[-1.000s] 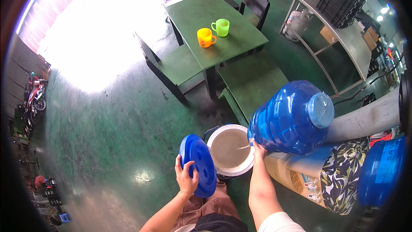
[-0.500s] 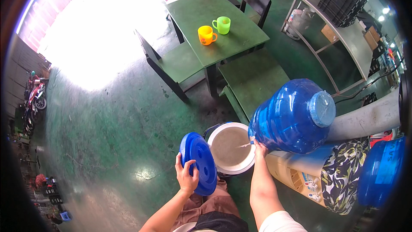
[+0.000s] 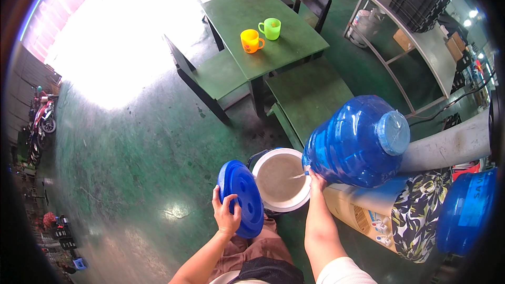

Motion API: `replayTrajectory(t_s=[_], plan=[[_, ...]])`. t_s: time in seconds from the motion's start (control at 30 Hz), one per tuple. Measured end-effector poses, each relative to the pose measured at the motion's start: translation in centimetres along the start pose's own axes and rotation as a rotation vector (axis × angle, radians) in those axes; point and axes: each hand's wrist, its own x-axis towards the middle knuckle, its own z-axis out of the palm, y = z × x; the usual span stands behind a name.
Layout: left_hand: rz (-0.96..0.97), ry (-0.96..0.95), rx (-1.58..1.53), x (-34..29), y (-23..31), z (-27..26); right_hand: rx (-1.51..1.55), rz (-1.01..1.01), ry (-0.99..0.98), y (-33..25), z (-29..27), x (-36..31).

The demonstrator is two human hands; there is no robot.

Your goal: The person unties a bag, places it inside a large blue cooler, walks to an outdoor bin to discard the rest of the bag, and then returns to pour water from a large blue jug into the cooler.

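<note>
My left hand (image 3: 226, 214) grips a round blue lid (image 3: 246, 200) by its edge, tilted up beside an open drum-shaped container with a white rim (image 3: 286, 206). Greyish liquid or a pale inner floor shows inside; I cannot tell which. Over the container's right side, my right hand (image 3: 317, 180) closes on a small tap (image 3: 306, 172) low on a big blue water jug (image 3: 347, 137). A thin pale stream runs from the tap into the container. The jug leans, its round capped end toward the right.
An orange mug (image 3: 250, 41) and a green mug (image 3: 272, 29) stand on a green table (image 3: 231, 13) with benches and chairs around it. Right of me are a beige water dispenser (image 3: 357, 213), a patterned cloth (image 3: 419, 221) and another blue jug (image 3: 465, 210). A metal-framed table (image 3: 421, 37) stands farther right.
The view has shifted very slightly. Both hands keep their hold, and the thin stream still runs from the tap into the container.
</note>
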Motion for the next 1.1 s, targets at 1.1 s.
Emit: replayTrajectory(t_s=[1.1], plan=[[0.219,-0.303,0.207,3.0,0.4,-1.3,-0.014,0.074,0.166,-2.4,0.3,-4.0]])
